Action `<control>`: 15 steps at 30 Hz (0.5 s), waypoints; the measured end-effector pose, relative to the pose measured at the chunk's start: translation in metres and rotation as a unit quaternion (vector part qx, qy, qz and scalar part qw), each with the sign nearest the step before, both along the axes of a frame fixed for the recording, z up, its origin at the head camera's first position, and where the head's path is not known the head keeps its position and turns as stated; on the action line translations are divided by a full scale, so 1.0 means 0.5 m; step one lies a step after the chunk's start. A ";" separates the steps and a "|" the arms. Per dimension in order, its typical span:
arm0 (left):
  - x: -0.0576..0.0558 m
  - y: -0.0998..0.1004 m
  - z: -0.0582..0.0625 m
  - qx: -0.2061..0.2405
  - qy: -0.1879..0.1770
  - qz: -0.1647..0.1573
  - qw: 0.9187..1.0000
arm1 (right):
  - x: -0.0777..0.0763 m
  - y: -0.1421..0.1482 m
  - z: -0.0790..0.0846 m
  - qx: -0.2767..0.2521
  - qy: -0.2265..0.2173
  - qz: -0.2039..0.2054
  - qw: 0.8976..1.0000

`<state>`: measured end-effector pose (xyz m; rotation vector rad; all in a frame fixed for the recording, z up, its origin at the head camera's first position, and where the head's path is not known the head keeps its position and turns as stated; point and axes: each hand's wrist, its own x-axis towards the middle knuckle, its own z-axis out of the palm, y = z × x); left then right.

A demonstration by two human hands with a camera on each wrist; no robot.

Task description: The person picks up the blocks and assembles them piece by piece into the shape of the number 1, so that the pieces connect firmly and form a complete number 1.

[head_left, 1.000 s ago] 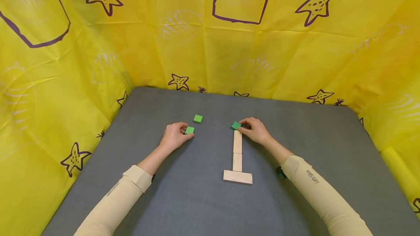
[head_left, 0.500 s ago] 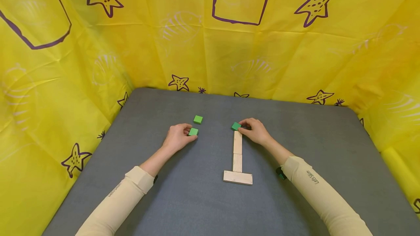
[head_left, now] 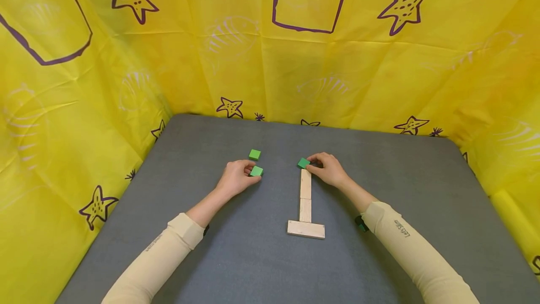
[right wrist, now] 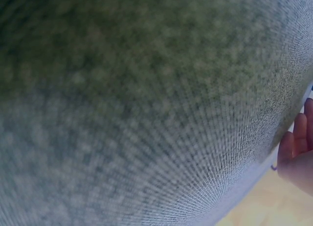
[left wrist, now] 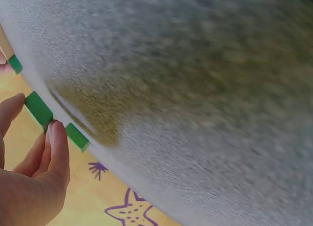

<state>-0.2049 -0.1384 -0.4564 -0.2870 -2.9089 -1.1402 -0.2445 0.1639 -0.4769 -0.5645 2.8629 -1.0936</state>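
Observation:
My left hand (head_left: 237, 178) pinches a light green block (head_left: 256, 171) between thumb and fingers; the same block (left wrist: 39, 110) shows held in the left wrist view. Just beyond it on the table lies another light green block (head_left: 255, 155). My right hand (head_left: 330, 169) pinches a darker green block (head_left: 303, 163) at the far end of a line of wooden blocks. That line has a longer plank (head_left: 305, 184), a shorter one (head_left: 305, 210) and a crosswise plank (head_left: 306, 229) at the near end. In the right wrist view only some fingers of the right hand (right wrist: 298, 147) show.
A grey cloth-covered table (head_left: 236, 257) lies under everything. Yellow sheets (head_left: 261, 60) with starfish and fish drawings hang behind it and along both sides.
My left hand has moved to the right with its light green block, towards the wooden line. The right hand stays at the darker green block.

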 end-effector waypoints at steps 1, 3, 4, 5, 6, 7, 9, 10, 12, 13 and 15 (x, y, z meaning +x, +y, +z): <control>0.000 0.003 0.001 0.001 -0.001 -0.001 1.000 | 0.000 0.000 0.000 0.000 -0.001 0.000 1.000; 0.000 0.010 0.001 0.001 -0.002 -0.003 1.000 | 0.000 0.000 0.001 0.001 -0.002 0.000 1.000; -0.001 0.013 0.001 0.001 -0.002 -0.005 1.000 | 0.001 0.000 0.001 0.001 -0.002 0.000 1.000; -0.002 0.016 0.000 0.001 -0.002 -0.006 1.000 | 0.001 0.000 0.002 0.002 -0.003 -0.001 1.000; -0.003 0.019 0.000 0.001 -0.001 -0.009 1.000 | 0.001 -0.001 0.002 0.003 -0.003 -0.001 1.000; -0.003 0.022 0.000 0.000 0.000 -0.012 1.000 | 0.001 -0.001 0.002 0.002 -0.005 -0.002 1.000; -0.006 0.029 0.000 0.001 0.004 -0.018 1.000 | 0.001 -0.001 0.002 0.003 -0.003 -0.003 1.000; -0.007 0.033 0.000 0.000 0.005 -0.021 1.000 | 0.001 -0.001 0.002 0.004 -0.002 -0.003 1.000; -0.009 0.040 0.000 0.001 0.006 -0.027 1.000 | 0.002 -0.001 0.002 0.004 0.000 -0.002 1.000; -0.010 0.044 0.000 0.002 0.004 -0.029 1.000 | 0.002 -0.001 0.002 0.003 0.000 -0.002 1.000; -0.012 0.052 0.000 0.000 0.000 -0.035 0.999 | 0.002 -0.001 0.002 0.003 0.001 -0.002 1.000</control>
